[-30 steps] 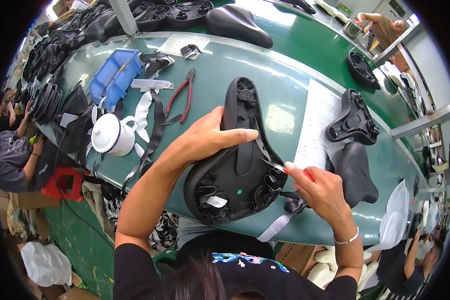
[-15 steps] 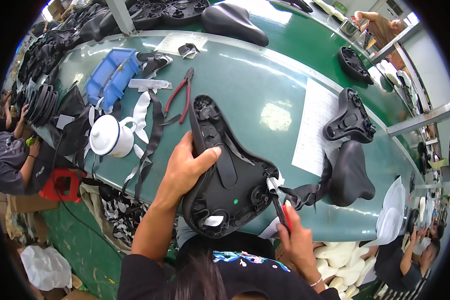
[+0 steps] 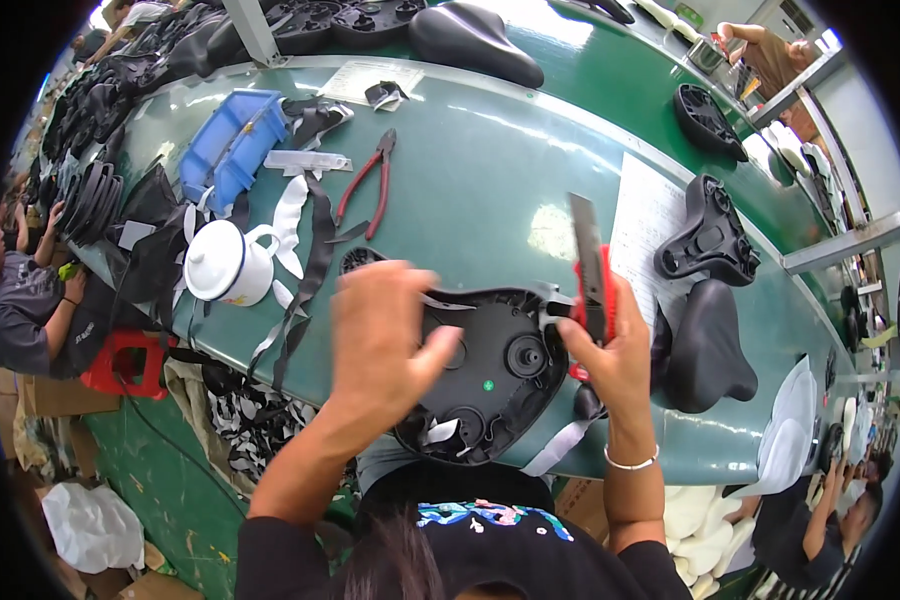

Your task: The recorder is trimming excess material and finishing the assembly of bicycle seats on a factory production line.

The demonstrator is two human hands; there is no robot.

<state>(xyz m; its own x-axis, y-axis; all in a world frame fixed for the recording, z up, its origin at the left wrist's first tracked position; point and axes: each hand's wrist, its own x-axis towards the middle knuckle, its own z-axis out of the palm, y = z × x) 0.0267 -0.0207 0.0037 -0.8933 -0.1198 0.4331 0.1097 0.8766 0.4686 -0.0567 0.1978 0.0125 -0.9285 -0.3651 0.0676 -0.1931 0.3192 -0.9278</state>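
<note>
While black saddle (image 3: 488, 350) lies underside up at near edge of table (image 3: 470, 190), blurred left hand (image 3: 382, 335) over its narrow end, thumb spread from fingers, contact unclear; right hand (image 3: 616, 355) at its right rim, gripping red knife (image 3: 592, 280); lidded mug (image 3: 232, 265) left of it

A broad stretch of green tabletop (image 3: 480, 190) opens between the red-handled pliers (image 3: 381, 192) and the white paper sheet (image 3: 638, 215), and from here I see room for a hand to pass over it, beyond the upturned black saddle (image 3: 490, 350). Leftward the lidded white mug (image 3: 228, 264), dark strip (image 3: 317, 245) and blue bin (image 3: 232, 148) crowd the way; rightward the raised cutter (image 3: 588, 260) in the right hand (image 3: 615, 350) is an obstacle, with a second saddle (image 3: 708, 350) farther out.
</note>
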